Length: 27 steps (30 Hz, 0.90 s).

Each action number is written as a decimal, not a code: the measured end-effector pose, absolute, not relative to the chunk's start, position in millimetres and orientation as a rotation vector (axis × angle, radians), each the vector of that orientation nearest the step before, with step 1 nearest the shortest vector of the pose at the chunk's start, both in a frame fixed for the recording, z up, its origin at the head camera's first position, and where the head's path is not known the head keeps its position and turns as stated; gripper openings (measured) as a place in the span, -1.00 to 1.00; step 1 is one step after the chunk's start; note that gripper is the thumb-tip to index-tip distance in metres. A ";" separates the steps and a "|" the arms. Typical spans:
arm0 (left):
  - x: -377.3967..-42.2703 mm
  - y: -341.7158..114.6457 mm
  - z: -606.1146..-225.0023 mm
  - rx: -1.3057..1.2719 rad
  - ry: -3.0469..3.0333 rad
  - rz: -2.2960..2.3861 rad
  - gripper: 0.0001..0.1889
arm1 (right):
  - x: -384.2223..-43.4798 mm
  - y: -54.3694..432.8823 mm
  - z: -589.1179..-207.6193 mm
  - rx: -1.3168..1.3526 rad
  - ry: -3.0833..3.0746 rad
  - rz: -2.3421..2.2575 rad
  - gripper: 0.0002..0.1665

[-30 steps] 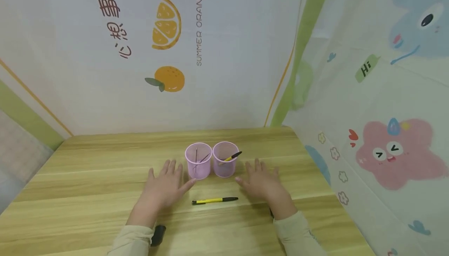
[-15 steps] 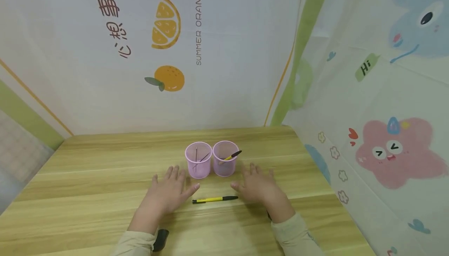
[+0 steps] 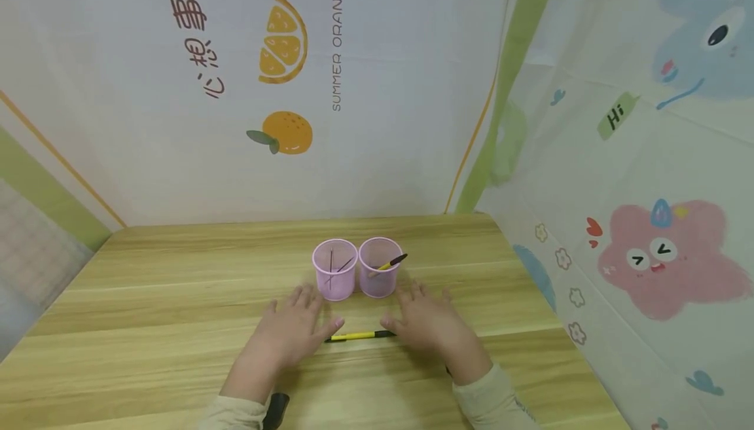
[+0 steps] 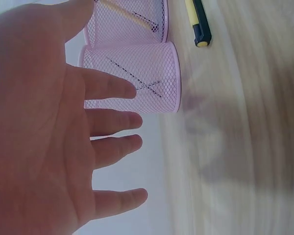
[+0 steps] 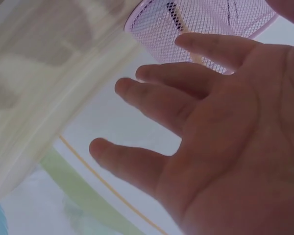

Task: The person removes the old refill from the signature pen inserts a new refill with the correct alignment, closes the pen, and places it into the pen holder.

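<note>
A yellow pen with black ends [image 3: 360,336] lies crosswise on the table in the head view. My left hand [image 3: 288,328] is spread palm down, its thumb at the pen's left end. From the other side my right hand [image 3: 429,324] spreads likewise, its thumb overlapping the black right end. Neither hand grips anything; both wrist views show straight, parted fingers. Just beyond stand two pink mesh cups side by side. The left cup [image 3: 336,286] holds two thin dark sticks [image 4: 142,81]. Another yellow-and-black pen [image 3: 390,264] leans in the right cup [image 3: 379,287], its dark end above the rim.
The wood-grain table [image 3: 194,273] ends at the back against a white cloth printed with oranges [image 3: 287,132]. A cartoon-printed cloth [image 3: 565,175] hangs along the right side. A black object [image 3: 275,410] shows beneath the left wrist.
Both hands have drawn back toward the person and inward, from beside the cups to the two ends of the loose pen. Cups and pens have stayed put.
</note>
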State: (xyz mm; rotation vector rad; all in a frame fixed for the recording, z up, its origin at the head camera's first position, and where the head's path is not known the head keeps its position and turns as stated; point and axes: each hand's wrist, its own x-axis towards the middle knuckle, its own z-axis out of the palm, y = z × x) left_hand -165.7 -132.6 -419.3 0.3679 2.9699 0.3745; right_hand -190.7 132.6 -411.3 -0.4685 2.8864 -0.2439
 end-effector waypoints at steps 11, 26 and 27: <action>-157.2 -119.4 -422.9 0.552 3.024 0.376 -0.32 | -184.9 123.4 -419.6 -0.773 2.926 -0.020 -0.66; -161.1 -100.1 -435.2 0.757 3.062 0.228 -0.80 | -191.9 117.4 -439.0 -0.961 2.963 0.055 -0.82; -160.8 -99.8 -435.9 0.765 3.062 0.226 -0.81 | -192.2 117.1 -439.9 -0.964 2.962 0.063 -0.82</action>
